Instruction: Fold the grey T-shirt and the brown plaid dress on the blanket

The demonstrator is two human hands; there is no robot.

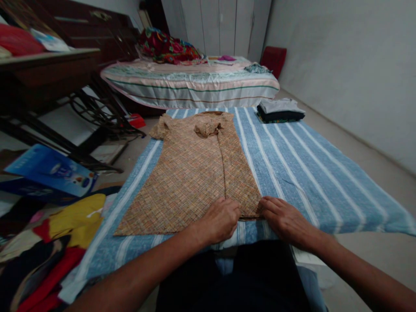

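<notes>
A brown checked shirt [191, 177] lies on the blue-and-white striped cloth [279, 147]. Its right side is folded over, leaving a lengthwise edge down the front, and one short sleeve is bunched near the top middle. At the left top corner the other sleeve sticks out. My left hand [222, 219] is closed on the hem where the folded edge ends, its fingers curled. My right hand [287, 219] pinches the hem's right corner. The fingertips of both hands are partly hidden by the fabric.
Folded clothes [281, 110] are stacked at the far right of the cloth. On the floor at left are loose clothes [81, 216] and a blue box [52, 169], near a sewing-machine stand [97, 112]. A bed [195, 86] stands beyond; a wall [351, 69] runs along the right.
</notes>
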